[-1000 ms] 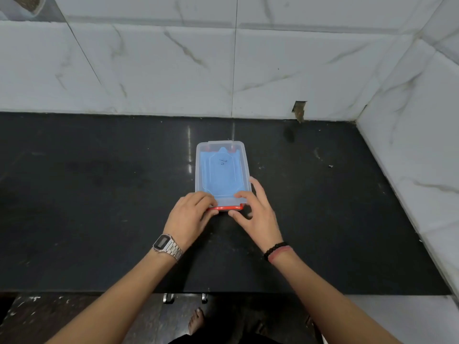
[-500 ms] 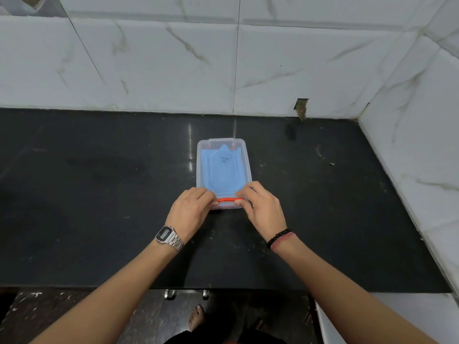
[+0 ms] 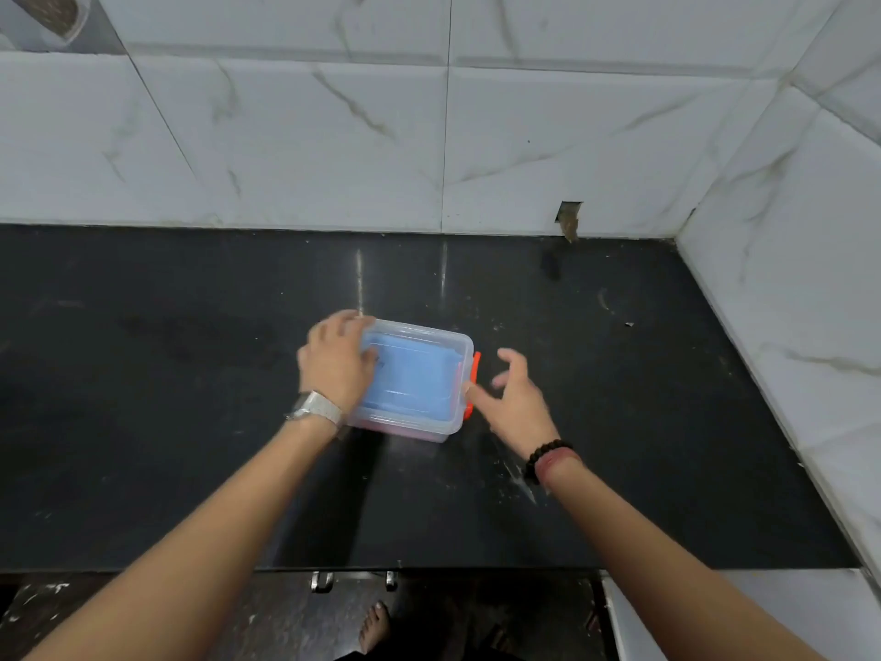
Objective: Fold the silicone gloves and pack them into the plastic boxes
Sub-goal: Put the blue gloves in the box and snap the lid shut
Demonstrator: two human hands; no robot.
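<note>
A clear plastic box (image 3: pixel 431 343) with its lid on lies crosswise on the black counter, a folded blue silicone glove (image 3: pixel 412 374) showing through the lid. An orange latch (image 3: pixel 474 369) faces right on its short end. My left hand (image 3: pixel 336 360) grips the box's left end, fingers over the lid. My right hand (image 3: pixel 512 398) hovers just right of the latch, fingers spread, thumb close to the box corner, holding nothing. The box looks slightly tilted or blurred by motion.
The black counter (image 3: pixel 619 422) runs back to a white marble-tiled wall (image 3: pixel 333 159) and ends at a tiled side wall (image 3: pixel 786 279) on the right. Its front edge is near my body; a bare foot (image 3: pixel 374 627) shows below.
The box has been turned from lengthwise to crosswise, so the orange latch now points right. My left hand has shifted to its left end; my right hand has let go and opened.
</note>
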